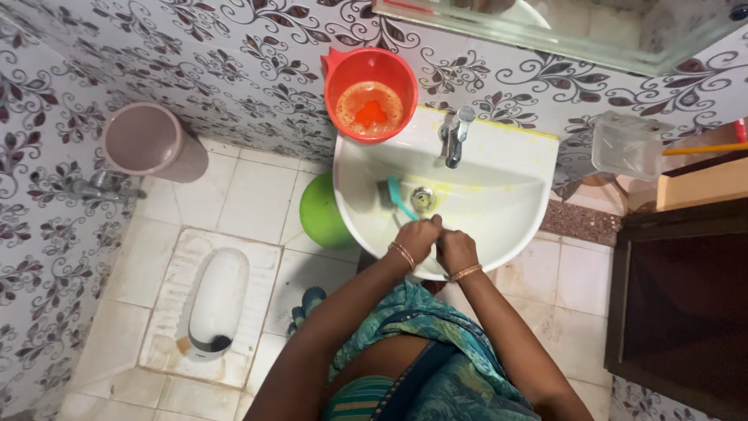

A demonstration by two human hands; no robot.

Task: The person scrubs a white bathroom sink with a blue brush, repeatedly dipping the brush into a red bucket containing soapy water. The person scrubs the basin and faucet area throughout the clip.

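Head view, left to right. A round mauve bucket point(144, 138) stands by the patterned wall; a white floor pan point(218, 300) lies in the tiles; a green ball-like tub point(321, 212) sits under the glossy white basin point(506, 160). An orange plastic mug point(371, 93) perches on the basin's back left corner and could tip if knocked. A teal brush point(399, 196) lies near the drain. Left hand point(417, 236) and right hand point(455, 251) press together at the front rim, fingers curled; whether they hold anything cannot be told.

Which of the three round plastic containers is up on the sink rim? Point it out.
The red-orange mug, perched on the back-left rim of the white sink. The green tub sits on the floor under the basin, and the pink bucket stands by the wall.
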